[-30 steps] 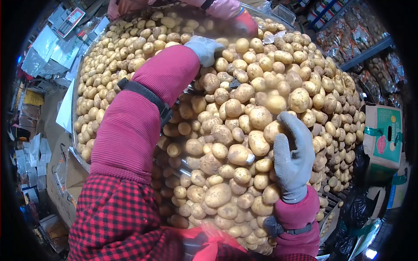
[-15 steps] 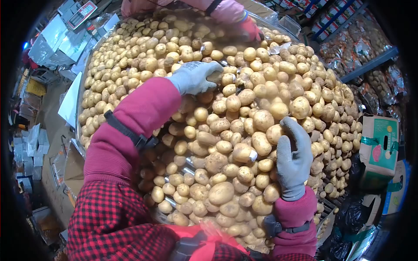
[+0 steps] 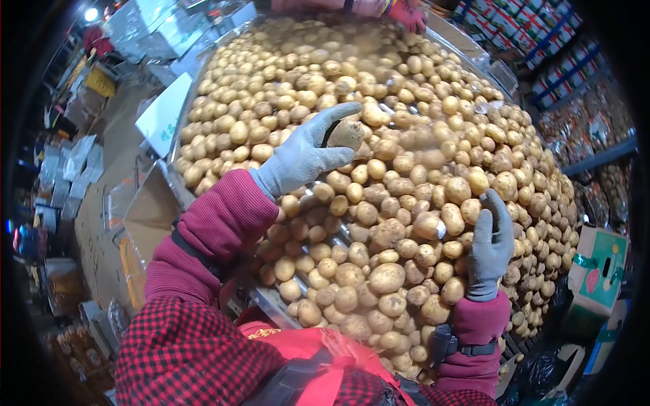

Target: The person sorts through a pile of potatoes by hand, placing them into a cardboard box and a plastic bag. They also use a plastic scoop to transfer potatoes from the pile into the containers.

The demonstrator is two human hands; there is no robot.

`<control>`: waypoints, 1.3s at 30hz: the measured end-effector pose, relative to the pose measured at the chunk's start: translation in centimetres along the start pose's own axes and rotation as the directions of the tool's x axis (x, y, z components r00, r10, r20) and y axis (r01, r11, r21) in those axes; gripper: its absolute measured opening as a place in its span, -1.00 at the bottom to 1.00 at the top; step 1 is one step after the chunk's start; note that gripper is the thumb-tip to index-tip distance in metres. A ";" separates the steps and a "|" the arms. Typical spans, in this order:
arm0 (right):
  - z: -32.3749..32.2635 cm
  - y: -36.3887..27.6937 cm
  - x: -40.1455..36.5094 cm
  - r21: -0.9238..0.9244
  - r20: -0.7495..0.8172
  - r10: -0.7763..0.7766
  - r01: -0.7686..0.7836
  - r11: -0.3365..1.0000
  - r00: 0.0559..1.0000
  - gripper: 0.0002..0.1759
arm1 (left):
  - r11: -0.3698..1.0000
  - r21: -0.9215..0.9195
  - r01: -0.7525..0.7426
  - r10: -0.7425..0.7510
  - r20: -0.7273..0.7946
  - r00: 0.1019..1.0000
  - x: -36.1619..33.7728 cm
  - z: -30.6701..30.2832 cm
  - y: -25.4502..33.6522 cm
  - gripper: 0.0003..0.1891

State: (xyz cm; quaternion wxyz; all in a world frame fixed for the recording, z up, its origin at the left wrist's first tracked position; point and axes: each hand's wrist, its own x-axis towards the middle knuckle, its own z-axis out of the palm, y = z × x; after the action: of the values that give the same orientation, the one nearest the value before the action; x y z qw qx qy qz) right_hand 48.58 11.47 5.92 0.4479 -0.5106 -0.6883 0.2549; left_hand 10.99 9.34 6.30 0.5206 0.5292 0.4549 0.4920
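While the left hand [image 3: 302, 154], in a grey knit glove, is raised at centre frame, its thumb and curled fingers close around one dusty brown oval potato [image 3: 347, 134], lifted just clear of the pile. The right hand [image 3: 489, 245], gloved alike, lies open at right of centre, fingers straight and together, the palm pressed flat against the side of the pile and gripping nothing. Both forearms wear magenta ribbed sleeve covers over red-and-black checked cloth.

Beneath and around both hands, a large heap of pale tan potatoes [image 3: 379, 203] fills the middle of the frame from top to lower right, resting on a steel-edged table [image 3: 271, 308] whose shiny rim shows at lower centre. Across the heap, at the top edge, another person's red-gloved hand [image 3: 408, 12] touches the potatoes. A white flat sheet [image 3: 161, 114] lies beside the table at upper left. A green-and-white cardboard box [image 3: 599, 267] stands at lower right.
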 end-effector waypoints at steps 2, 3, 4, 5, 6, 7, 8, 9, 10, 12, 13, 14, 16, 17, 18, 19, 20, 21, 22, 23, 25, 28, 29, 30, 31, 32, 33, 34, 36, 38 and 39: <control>0.1 -0.1 0.0 0.051 0.008 0.026 -0.026 0.998 1.000 -0.60 | 0.998 -0.062 -0.029 0.026 -0.058 0.998 -2.2 -0.8 -0.2 -0.16; 0.2 -0.3 0.0 0.021 0.006 0.011 -0.011 1.000 1.000 -0.60 | 0.990 -0.144 -0.004 -0.008 -0.082 0.997 -3.5 -1.1 0.0 -0.17; 0.1 0.1 0.0 0.028 0.018 -0.005 0.004 1.000 1.000 -0.59 | 0.974 -0.226 0.017 -0.042 -0.105 0.994 -4.9 -1.4 0.2 -0.18; 0.0 0.3 0.1 0.031 0.022 0.006 -0.006 1.000 1.000 -0.59 | 0.964 -0.267 -0.012 -0.027 -0.145 0.989 -6.3 -1.7 0.1 -0.21; 0.0 0.2 0.2 0.033 0.029 0.015 -0.016 0.999 0.999 -0.59 | 0.948 -0.317 -0.019 -0.038 -0.173 0.984 -7.9 -1.9 0.3 -0.27; 0.0 0.6 0.2 0.008 0.018 -0.001 0.001 1.000 1.000 -0.59 | 0.957 -0.289 -0.039 -0.032 -0.239 0.971 -9.3 -2.4 -0.2 -0.31; 0.0 0.9 0.1 0.054 0.021 0.003 -0.004 0.999 1.000 -0.58 | 0.964 -0.260 -0.056 -0.027 -0.305 0.952 -11.0 -2.9 -0.8 -0.35; -0.1 1.4 0.3 0.040 0.034 -0.013 0.012 0.999 0.999 -0.58 | 0.956 -0.293 -0.007 -0.102 -0.357 0.929 -12.9 -3.2 -0.5 -0.40; -0.2 1.7 0.6 0.027 0.045 -0.030 0.029 0.999 0.999 -0.57 | 0.943 -0.329 0.037 -0.177 -0.404 0.897 -14.8 -3.3 0.1 -0.45; -0.2 2.0 0.7 0.067 0.051 -0.005 0.002 0.998 0.999 -0.55 | 0.961 -0.274 -0.044 -0.124 -0.564 0.817 -18.1 -3.1 -0.4 -0.56; -0.3 2.1 0.8 0.054 0.055 -0.010 0.007 0.999 0.998 -0.54 | 0.949 -0.309 -0.069 -0.147 -0.621 0.770 -19.8 -2.9 -0.2 -0.58; -0.4 2.2 0.8 0.024 0.057 -0.029 0.028 0.999 0.998 -0.54 | 0.935 -0.339 -0.100 -0.166 -0.671 0.723 -21.3 -2.7 0.1 -0.60; -0.4 2.2 1.1 0.000 0.061 -0.042 0.042 0.999 0.997 -0.53 | 0.906 -0.408 -0.113 -0.180 -0.614 0.769 -24.6 -4.2 -0.8 -0.61; -0.4 2.3 1.1 0.019 0.064 -0.036 0.035 0.999 0.997 -0.52 | 0.939 -0.323 -0.122 -0.129 -0.657 0.742 -25.6 -4.0 -1.4 -0.60; -0.5 2.2 1.1 0.006 0.075 -0.043 0.043 0.999 0.996 -0.52 | 0.963 -0.238 -0.124 -0.079 -0.694 0.716 -26.6 -3.5 -1.6 -0.57; -0.5 2.2 1.1 -0.006 0.077 -0.037 0.038 0.999 0.996 -0.51 | 0.979 -0.152 -0.135 0.006 -0.642 0.767 -28.0 -4.1 -2.5 -0.43; -0.6 2.1 1.1 -0.019 0.076 -0.032 0.033 0.999 0.997 -0.50 | 0.978 -0.156 -0.140 0.004 -0.654 0.756 -28.8 -4.1 -3.0 -0.43; -0.7 2.2 1.2 -0.020 0.089 -0.043 0.045 0.999 0.995 -0.50 | 0.944 -0.283 -0.169 -0.069 -0.671 0.739 -29.4 -3.9 -2.6 -0.38; -0.7 2.4 1.3 -0.038 0.082 -0.049 0.052 0.998 0.995 -0.50 | 0.893 -0.403 -0.202 -0.141 -0.676 0.724 -29.9 -3.8 -2.4 -0.33; -0.7 2.6 1.4 -0.054 0.075 -0.057 0.061 0.997 0.996 -0.49 | 0.959 -0.235 -0.158 -0.071 -0.740 0.669 -30.3 -3.7 -3.2 -0.27; -0.7 2.5 1.6 -0.054 0.085 -0.064 0.068 0.996 0.994 -0.49 | 0.986 -0.116 -0.122 -0.015 -0.782 0.623 -31.5 -3.4 -3.4 -0.27; -0.7 2.7 1.7 -0.075 0.082 -0.093 0.099 0.992 0.992 -0.49 | 1.000 -0.017 -0.019 -0.003 -0.827 0.563 -33.5 -3.6 -4.0 -0.31; -0.8 2.7 1.7 -0.089 0.089 -0.094 0.102 0.991 0.992 -0.49 | 0.999 -0.039 -0.009 -0.027 -0.835 0.550 -34.1 -3.6 -4.2 -0.34; -0.8 2.6 1.7 -0.102 0.097 -0.095 0.105 0.989 0.991 -0.48 | 0.998 -0.060 0.000 -0.051 -0.842 0.537 -34.7 -3.7 -4.4 -0.37; -1.0 2.1 1.6 -0.207 0.106 -0.103 0.123 0.971 0.989 -0.48 | 0.990 -0.136 0.025 -0.128 -0.844 0.522 -35.4 -3.5 -3.9 -0.46; -1.3 2.6 2.1 -0.273 0.136 -0.129 0.163 0.948 0.982 -0.47 | 0.992 -0.125 0.008 -0.112 -0.859 0.500 -36.0 -3.3 -4.4 -0.46; -1.3 3.0 2.3 -0.244 0.143 -0.126 0.158 0.957 0.982 -0.48 | 0.974 -0.215 -0.065 -0.155 -0.853 0.499 -36.6 -3.4 -5.3 -0.49; -1.3 3.7 2.6 -0.267 0.161 -0.145 0.185 0.946 0.976 -0.49 | 0.945 -0.296 -0.140 -0.190 -0.844 0.501 -37.3 -3.4 -5.9 -0.52; -1.9 3.8 3.1 -0.263 0.265 -0.103 0.175 0.949 0.959 -0.46 | 0.936 -0.303 -0.181 -0.191 -0.865 0.463 -39.0 -2.7 -5.8 -0.50; -2.0 1.5 2.5 -0.172 0.335 -0.015 0.077 0.982 0.942 -0.44 | 0.904 -0.384 -0.186 -0.248 -0.828 0.503 -41.1 -1.7 -5.9 -0.43; -1.8 -0.3 1.8 -0.180 0.347 -0.019 0.087 0.980 0.938 -0.44 | 0.899 -0.409 -0.159 -0.278 -0.812 0.513 -42.3 -1.7 -6.6 -0.40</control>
State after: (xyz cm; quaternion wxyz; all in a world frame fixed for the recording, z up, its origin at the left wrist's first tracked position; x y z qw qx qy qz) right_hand 49.87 12.87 7.60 0.2763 -0.4804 -0.7907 0.2600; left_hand 5.17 -32.27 -2.35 0.3488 0.0709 0.5482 0.7568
